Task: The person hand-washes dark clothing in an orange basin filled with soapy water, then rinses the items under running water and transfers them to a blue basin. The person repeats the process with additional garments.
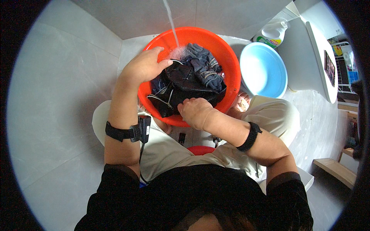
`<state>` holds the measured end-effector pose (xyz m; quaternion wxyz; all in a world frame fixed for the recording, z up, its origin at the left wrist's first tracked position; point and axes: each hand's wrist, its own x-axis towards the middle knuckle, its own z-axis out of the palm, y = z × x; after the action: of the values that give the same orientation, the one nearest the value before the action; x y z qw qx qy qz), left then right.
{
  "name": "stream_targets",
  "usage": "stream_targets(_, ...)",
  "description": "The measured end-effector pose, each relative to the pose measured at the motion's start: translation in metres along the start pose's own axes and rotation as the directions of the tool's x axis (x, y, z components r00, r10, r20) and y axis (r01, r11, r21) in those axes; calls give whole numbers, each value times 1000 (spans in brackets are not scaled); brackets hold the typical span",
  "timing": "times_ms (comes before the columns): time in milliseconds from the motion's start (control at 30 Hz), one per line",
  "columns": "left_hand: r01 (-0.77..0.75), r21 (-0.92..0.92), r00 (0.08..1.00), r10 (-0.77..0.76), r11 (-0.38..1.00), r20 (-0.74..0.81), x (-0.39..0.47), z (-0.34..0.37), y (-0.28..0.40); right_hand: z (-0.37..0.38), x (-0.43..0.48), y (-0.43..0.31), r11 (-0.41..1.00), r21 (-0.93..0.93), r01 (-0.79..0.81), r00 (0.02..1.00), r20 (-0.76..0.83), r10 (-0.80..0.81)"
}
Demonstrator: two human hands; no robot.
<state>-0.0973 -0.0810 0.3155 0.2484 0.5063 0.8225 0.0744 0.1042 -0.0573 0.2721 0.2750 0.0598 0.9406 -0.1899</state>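
Note:
An orange-red plastic basin stands on the floor between my feet, with wet dark clothes in it. A stream of water falls from above and splashes at the basin's far side. My left hand is at the basin's left side, thumb at the pale-edged part of a black garment; whether it grips is unclear. My right hand is curled at the near rim, its fingers closed on the black garment's near part. Beside the black cloth, to the right, lies a bunched dark grey garment with light stripes.
A light blue basin stands just right of the orange-red one. Behind it is a white detergent bottle, near a white fixture. A grey tiled wall rises at left. Wire shelving is at far right.

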Motion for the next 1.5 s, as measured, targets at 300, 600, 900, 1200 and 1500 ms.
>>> stream_targets(300,-41,6,999,41,999,-27,0,4,-3,0,0,-1,1000,-11,18,1000,10,-18)
stream_targets(600,-56,-33,998,56,998,-3,0,5,-2,0,0,-1,999,30,29,999,28,-29)
stream_targets(900,-50,-56,998,52,997,30,1,8,-1,2,7,-1,999,31,9,997,72,-11)
stream_targets(1200,-79,-43,997,80,996,19,2,12,-5,2,7,0,998,70,1,997,73,-6)
stream_targets(1500,-65,-30,998,66,997,16,-1,9,-2,0,6,-1,998,58,-25,995,94,20)
